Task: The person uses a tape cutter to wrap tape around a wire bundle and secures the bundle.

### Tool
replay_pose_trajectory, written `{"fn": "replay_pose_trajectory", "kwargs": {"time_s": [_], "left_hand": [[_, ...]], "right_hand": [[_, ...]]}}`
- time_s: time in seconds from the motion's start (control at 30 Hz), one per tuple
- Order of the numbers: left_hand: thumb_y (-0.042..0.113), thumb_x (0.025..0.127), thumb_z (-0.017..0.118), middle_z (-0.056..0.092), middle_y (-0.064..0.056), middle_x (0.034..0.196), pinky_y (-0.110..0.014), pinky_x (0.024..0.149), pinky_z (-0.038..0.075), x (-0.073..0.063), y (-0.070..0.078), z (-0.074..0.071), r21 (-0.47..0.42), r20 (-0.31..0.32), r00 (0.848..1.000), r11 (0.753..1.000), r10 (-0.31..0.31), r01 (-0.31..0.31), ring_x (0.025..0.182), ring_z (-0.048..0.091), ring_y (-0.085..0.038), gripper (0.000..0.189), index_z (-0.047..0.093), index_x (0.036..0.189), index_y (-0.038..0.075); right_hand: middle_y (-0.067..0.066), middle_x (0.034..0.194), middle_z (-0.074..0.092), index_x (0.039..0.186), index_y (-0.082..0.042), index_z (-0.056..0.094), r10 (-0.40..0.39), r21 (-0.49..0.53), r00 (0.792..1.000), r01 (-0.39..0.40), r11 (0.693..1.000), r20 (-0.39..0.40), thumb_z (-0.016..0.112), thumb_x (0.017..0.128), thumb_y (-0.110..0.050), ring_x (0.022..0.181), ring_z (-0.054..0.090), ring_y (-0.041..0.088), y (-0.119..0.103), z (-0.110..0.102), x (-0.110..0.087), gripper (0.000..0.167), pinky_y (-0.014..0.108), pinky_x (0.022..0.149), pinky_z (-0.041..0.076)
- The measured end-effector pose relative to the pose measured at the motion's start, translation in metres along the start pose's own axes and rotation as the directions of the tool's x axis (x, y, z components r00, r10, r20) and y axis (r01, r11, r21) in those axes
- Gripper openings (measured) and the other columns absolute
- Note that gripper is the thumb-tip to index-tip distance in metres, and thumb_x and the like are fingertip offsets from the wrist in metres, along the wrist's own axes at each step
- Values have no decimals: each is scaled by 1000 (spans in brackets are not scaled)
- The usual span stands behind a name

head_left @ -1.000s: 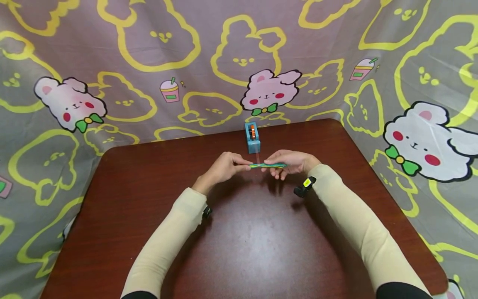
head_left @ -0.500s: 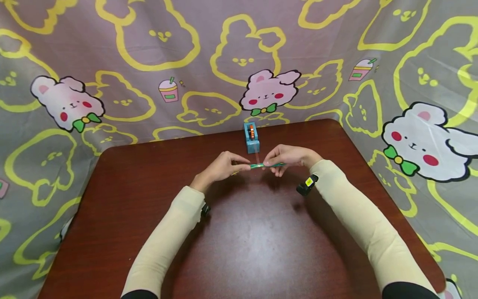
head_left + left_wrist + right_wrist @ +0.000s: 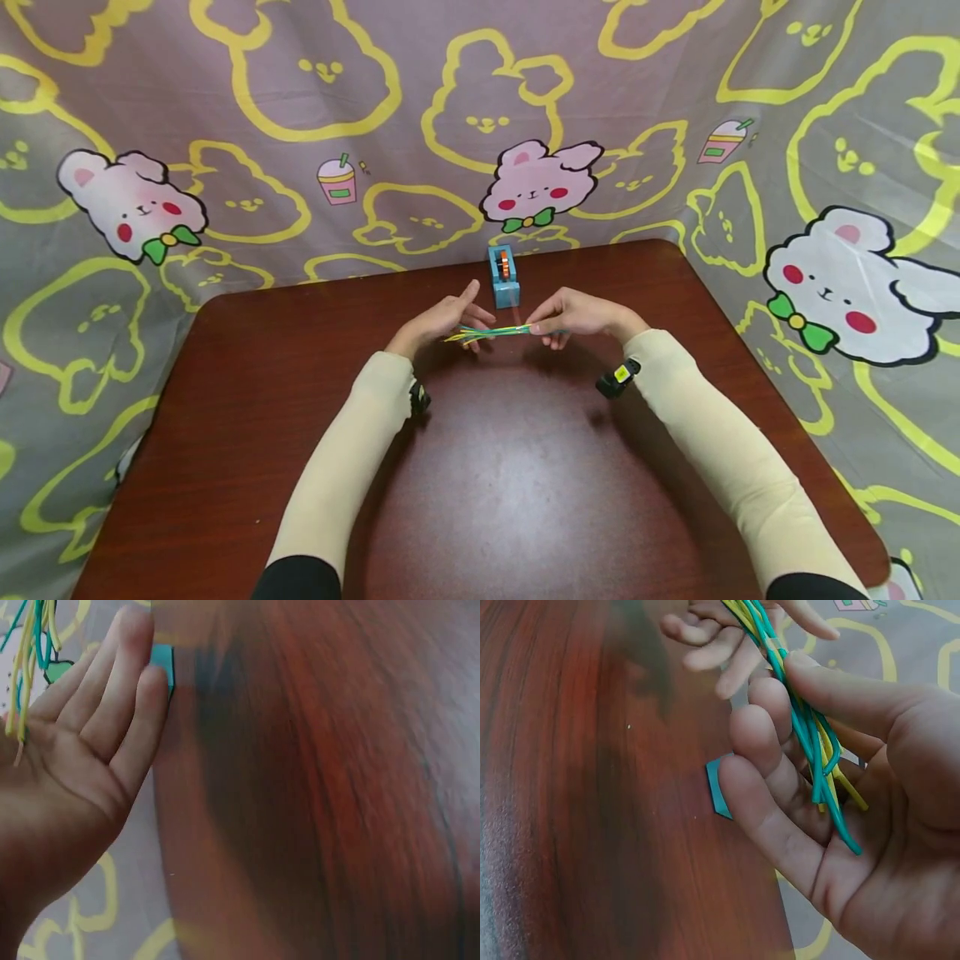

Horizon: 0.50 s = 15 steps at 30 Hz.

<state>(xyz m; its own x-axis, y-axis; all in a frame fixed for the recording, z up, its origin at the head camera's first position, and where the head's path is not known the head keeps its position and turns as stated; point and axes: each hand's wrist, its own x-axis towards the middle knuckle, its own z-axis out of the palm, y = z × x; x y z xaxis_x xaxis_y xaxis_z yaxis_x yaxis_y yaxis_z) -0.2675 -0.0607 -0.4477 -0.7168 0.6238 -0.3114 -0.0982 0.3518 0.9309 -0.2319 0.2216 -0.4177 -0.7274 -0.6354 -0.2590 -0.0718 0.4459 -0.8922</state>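
Note:
A bundle of green and yellow electrical wires is held level above the table. My right hand pinches it between thumb and fingers near its right part; in the right wrist view the wire ends lie over the palm. My left hand is spread behind the bundle's left end, thumb raised, fingers extended and not gripping. In the left wrist view loose wire ends hang beside that palm. From the blue tape dispenser, a strip of clear tape runs to the bundle by the right fingertips.
The dispenser, with an orange core, stands at the far edge of the brown wooden table. A patterned curtain rises behind the table and along both sides. Each wrist carries a small black camera.
My left hand has released the bundle and opened, leaving its left wire ends showing. My right hand has moved its pinch up to the tape strip and still holds the wires.

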Motion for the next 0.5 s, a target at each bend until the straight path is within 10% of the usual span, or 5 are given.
{"fn": "replay_pose_trajectory", "kwargs": {"time_s": [0.2, 0.5], "left_hand": [[73, 98, 7, 67, -28, 117, -38, 70, 55, 8, -1, -4, -150, 229, 964, 974, -131, 168, 70, 69, -27, 101, 58, 135, -5], [74, 98, 11, 72, -21, 103, -33, 62, 57, 11, 2, 0, -232, 362, 915, 934, -176, 272, 65, 70, -26, 102, 46, 143, -10]], "right_hand": [[19, 80, 69, 114, 5, 73, -62, -79, 997, 59, 995, -39, 69, 97, -14, 72, 65, 25, 8, 3, 1, 26, 42, 71, 58], [29, 89, 68, 111, 5, 74, -163, -121, 985, 154, 981, -63, 69, 97, -11, 73, 64, 25, 14, 6, 2, 22, 58, 76, 53]]}}
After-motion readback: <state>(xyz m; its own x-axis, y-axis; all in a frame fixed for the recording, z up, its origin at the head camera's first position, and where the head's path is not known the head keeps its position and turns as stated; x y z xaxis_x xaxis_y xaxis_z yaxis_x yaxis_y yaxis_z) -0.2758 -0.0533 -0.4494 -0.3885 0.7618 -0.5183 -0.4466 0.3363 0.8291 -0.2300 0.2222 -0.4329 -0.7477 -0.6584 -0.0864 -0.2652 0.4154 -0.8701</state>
